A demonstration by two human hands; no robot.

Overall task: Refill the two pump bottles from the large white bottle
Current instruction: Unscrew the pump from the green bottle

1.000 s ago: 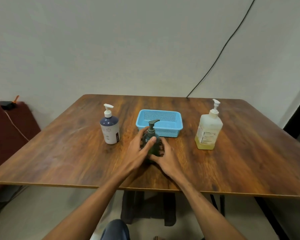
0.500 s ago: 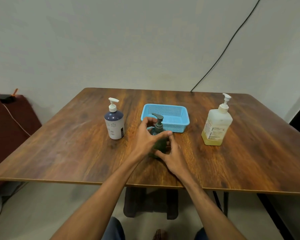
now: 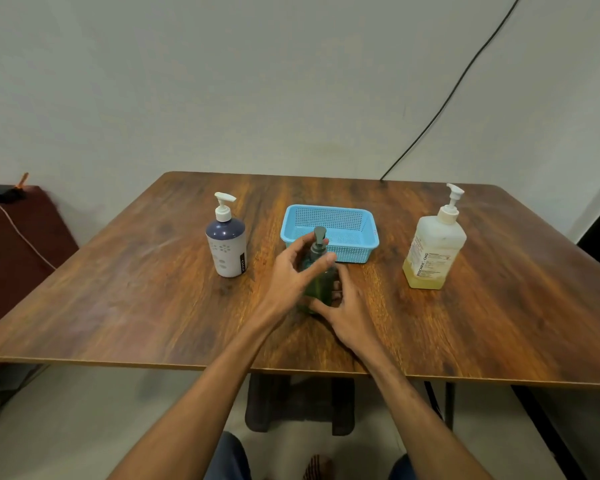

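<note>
Green pump bottle [image 3: 321, 285], left hand [image 3: 291, 277] gripping its top, right hand [image 3: 349, 315] gripping its base

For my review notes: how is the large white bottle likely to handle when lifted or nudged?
Probably light for its size: the large white bottle shows yellowish liquid only near its base. That low liquid and the squarish body should keep it steady, though a push high at the pump might tip it.
</note>
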